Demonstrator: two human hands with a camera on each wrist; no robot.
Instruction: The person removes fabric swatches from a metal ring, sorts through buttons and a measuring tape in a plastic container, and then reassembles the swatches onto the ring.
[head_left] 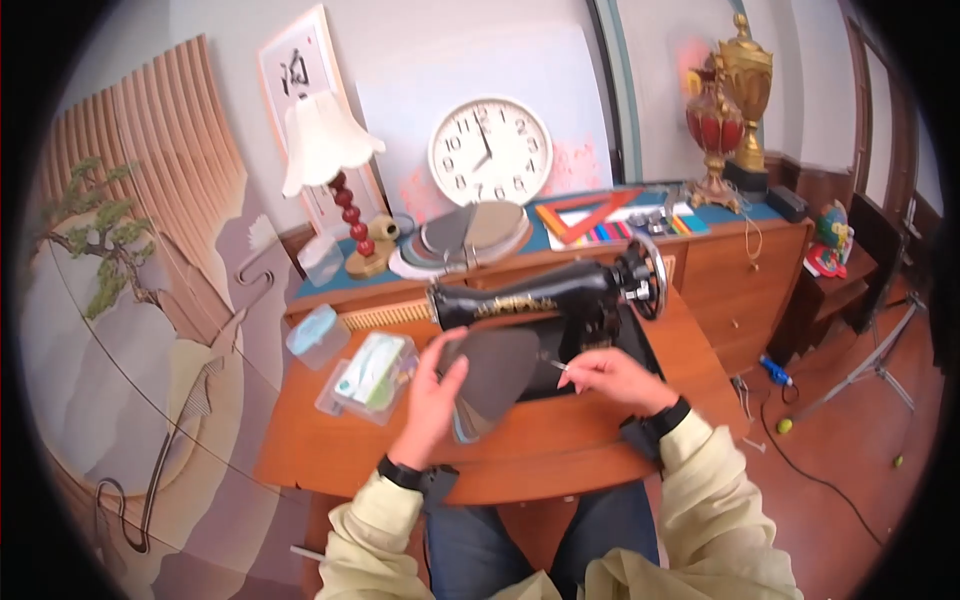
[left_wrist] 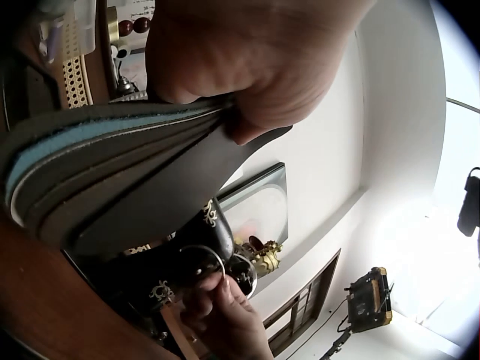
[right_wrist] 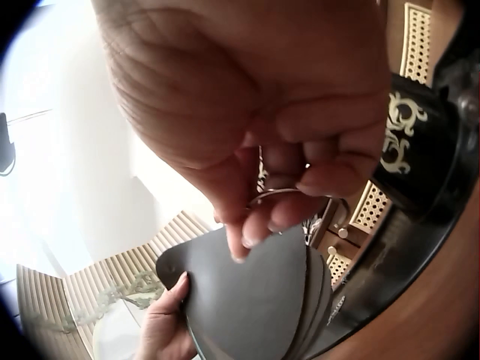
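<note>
In my left hand [head_left: 428, 400] I grip a fanned stack of leather-like swatches [head_left: 500, 362] by its left end, thumb on the dark grey top piece. The left wrist view shows its layered edges, mostly dark with one light blue sheet. My right hand [head_left: 622, 380] pinches a thin metal ring [left_wrist: 218, 259] between thumb and fingertips, just right of the stack. Behind both hands stands a black sewing machine [head_left: 520, 298] with gold ornament, its handwheel [head_left: 658, 280] at the right. The fingers partly hide the ring in the right wrist view.
Clear plastic boxes, one with a white-and-green packet [head_left: 374, 368] and one blue-lidded [head_left: 316, 332], stand on the wooden table [head_left: 330, 450] at the left. On the shelf behind lie another swatch stack [head_left: 490, 235], a lamp [head_left: 330, 150], a clock [head_left: 490, 152] and a red set square [head_left: 590, 215].
</note>
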